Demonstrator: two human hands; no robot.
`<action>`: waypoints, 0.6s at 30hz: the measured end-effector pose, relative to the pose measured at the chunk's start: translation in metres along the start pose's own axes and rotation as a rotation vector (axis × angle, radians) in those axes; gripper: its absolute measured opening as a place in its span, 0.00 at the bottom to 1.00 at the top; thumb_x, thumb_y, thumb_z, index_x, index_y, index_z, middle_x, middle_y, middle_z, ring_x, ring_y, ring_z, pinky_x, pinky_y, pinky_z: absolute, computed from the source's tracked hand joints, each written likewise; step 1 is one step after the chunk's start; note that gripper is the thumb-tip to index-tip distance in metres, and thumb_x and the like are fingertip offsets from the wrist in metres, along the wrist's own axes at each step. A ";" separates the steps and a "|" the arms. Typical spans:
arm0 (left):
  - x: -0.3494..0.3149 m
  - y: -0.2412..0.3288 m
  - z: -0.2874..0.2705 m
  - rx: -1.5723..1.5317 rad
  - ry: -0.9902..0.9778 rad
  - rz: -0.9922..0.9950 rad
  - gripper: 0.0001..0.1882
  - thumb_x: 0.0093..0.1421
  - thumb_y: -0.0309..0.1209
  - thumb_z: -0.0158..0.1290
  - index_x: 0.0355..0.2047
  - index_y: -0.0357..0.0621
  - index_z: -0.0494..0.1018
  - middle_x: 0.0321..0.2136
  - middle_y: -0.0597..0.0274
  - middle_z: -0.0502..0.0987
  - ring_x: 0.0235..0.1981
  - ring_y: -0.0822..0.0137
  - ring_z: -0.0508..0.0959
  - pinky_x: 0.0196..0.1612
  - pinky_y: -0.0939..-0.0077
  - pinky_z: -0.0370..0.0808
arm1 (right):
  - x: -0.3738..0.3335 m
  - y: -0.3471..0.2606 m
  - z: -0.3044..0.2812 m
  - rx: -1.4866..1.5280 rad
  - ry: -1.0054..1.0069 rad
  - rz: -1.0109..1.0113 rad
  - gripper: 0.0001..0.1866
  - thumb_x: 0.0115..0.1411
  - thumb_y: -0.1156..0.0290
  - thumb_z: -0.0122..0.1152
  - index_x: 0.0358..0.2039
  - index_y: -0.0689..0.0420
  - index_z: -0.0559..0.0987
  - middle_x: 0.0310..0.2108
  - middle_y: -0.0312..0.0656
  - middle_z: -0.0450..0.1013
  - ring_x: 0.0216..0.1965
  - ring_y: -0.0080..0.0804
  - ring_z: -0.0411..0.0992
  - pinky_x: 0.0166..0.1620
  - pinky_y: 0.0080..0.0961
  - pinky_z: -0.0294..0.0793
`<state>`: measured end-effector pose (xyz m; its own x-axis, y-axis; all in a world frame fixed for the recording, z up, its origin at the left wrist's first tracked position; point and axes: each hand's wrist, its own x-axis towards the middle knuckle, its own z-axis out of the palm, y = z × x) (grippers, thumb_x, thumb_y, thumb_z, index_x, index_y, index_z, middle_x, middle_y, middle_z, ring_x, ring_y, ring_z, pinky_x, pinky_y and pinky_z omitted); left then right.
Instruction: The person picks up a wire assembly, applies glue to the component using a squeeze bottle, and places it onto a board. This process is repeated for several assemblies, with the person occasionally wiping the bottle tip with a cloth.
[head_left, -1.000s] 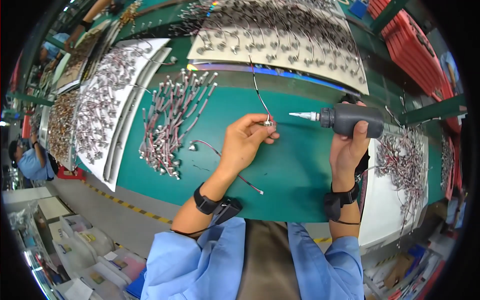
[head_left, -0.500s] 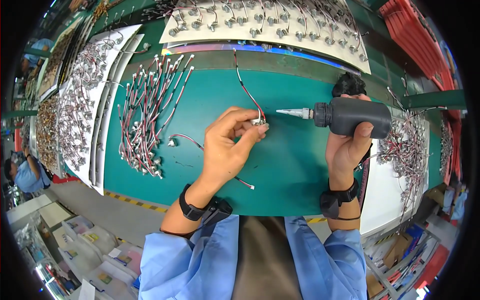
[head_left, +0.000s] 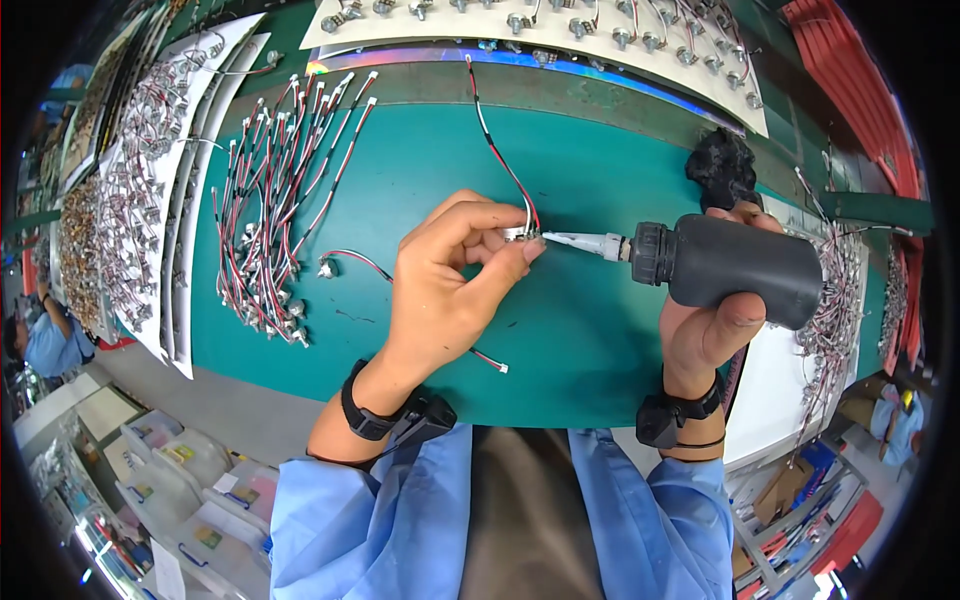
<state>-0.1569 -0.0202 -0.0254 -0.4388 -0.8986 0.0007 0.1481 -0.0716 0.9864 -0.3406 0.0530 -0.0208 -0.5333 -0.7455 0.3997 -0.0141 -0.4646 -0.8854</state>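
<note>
Between the thumb and fingertips of my left hand (head_left: 440,275) is a small metal potentiometer (head_left: 516,234), partly hidden by the fingers. From it a red, white and black wire lead (head_left: 490,145) runs up and away across the green mat, ending in a small white connector. My right hand (head_left: 705,340) is wrapped round a black squeeze bottle (head_left: 745,270), held on its side. The bottle's pale tapered nozzle (head_left: 590,244) points left, its tip at the potentiometer where the wires join; whether they touch, I cannot tell. Another wired potentiometer (head_left: 327,268) lies left of my left hand, its lead passing beneath.
A bundle of wired potentiometers (head_left: 270,220) lies on the green mat (head_left: 580,370) at left. Beyond the mat is a white board (head_left: 560,32) with rows of them. More fill boards (head_left: 150,200) at far left and a pile (head_left: 835,320) at right. A black lump (head_left: 722,168) sits behind the bottle.
The bottle has moved left relative to my left hand and slightly down, bringing its nozzle tip from a gap away up to the potentiometer. My left hand keeps its pinch. The whole view has shifted a little.
</note>
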 end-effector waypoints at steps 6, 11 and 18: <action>0.001 -0.002 0.000 0.015 -0.001 0.021 0.09 0.48 0.13 0.50 0.32 0.31 0.71 0.27 0.63 0.67 0.24 0.79 0.70 0.27 0.89 0.70 | -0.001 -0.003 0.006 -0.042 0.025 -0.011 0.39 0.46 0.46 0.59 0.50 0.60 0.59 0.47 0.43 0.57 0.47 0.34 0.64 0.51 0.29 0.64; 0.002 -0.004 -0.001 0.033 -0.011 0.043 0.10 0.47 0.12 0.49 0.32 0.31 0.71 0.28 0.62 0.67 0.25 0.78 0.71 0.28 0.89 0.71 | -0.002 -0.007 0.009 -0.087 0.035 0.021 0.40 0.45 0.46 0.60 0.50 0.60 0.59 0.47 0.43 0.57 0.46 0.33 0.65 0.50 0.28 0.65; 0.002 -0.007 -0.001 0.073 -0.052 0.076 0.10 0.49 0.13 0.50 0.34 0.30 0.68 0.27 0.62 0.66 0.24 0.77 0.70 0.27 0.85 0.72 | -0.002 -0.006 0.011 -0.078 0.052 0.016 0.39 0.44 0.46 0.61 0.50 0.59 0.60 0.46 0.41 0.58 0.45 0.33 0.66 0.49 0.28 0.66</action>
<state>-0.1580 -0.0223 -0.0319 -0.4747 -0.8762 0.0831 0.1185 0.0299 0.9925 -0.3304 0.0522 -0.0133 -0.5773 -0.7258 0.3741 -0.0699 -0.4126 -0.9082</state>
